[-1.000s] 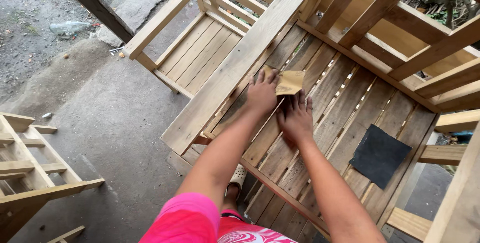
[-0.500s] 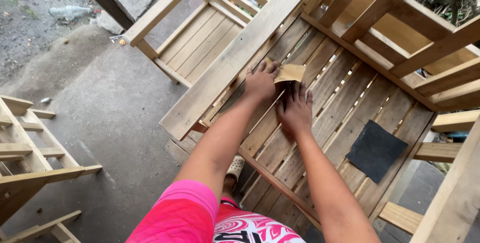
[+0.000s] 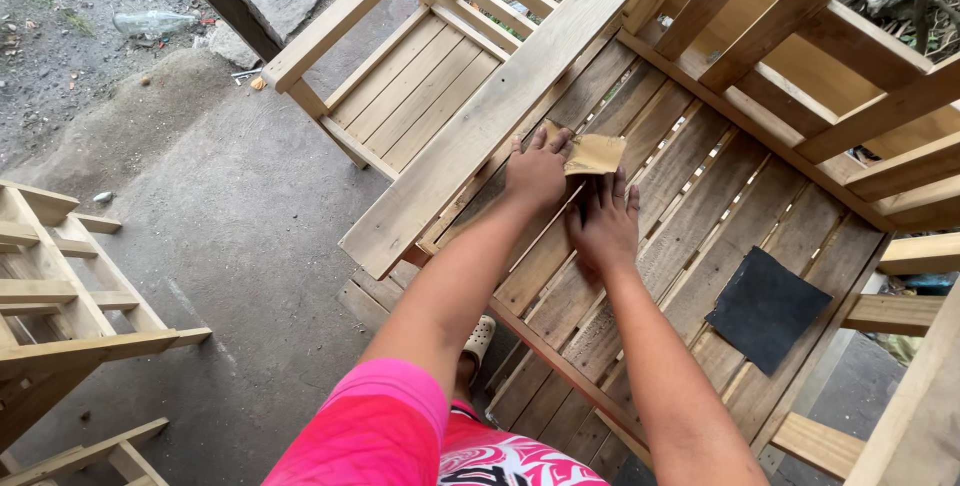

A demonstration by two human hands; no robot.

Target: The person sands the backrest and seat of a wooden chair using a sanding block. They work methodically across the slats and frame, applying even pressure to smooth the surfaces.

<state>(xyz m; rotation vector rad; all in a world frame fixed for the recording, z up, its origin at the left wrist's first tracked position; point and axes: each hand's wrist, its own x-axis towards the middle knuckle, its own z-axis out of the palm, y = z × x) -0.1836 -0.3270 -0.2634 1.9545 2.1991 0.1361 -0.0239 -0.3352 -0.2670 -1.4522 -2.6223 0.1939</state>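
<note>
Tan abrasive sheet: I see the sandpaper piece (image 3: 594, 155) lying on the slatted wooden panel (image 3: 690, 206), one corner curled up, just beside the broad plank (image 3: 500, 106) that runs diagonally across the panel.
Left hand (image 3: 537, 172): my left palm lies flat, fingers spread, pressing the near-plank edge of the sandpaper piece; nothing is clamped, it only bears down.
Right hand (image 3: 604, 229): my right palm is also flat on the slats, fingertips touching the lower edge of the sandpaper piece; not closed on anything.
Key relation: the sandpaper piece lies ahead of both palms, away from my body, along the slat direction; its long side sits roughly across the slats. Left hand is nearer, already overlapping it.
Slat axis: boards run parallel to the broad plank, so a stroke along the grain means pushing away from me.
Spare sheet: a black square sheet (image 3: 766, 307) rests on the same panel, well apart from the broad plank, to my right.
</note>
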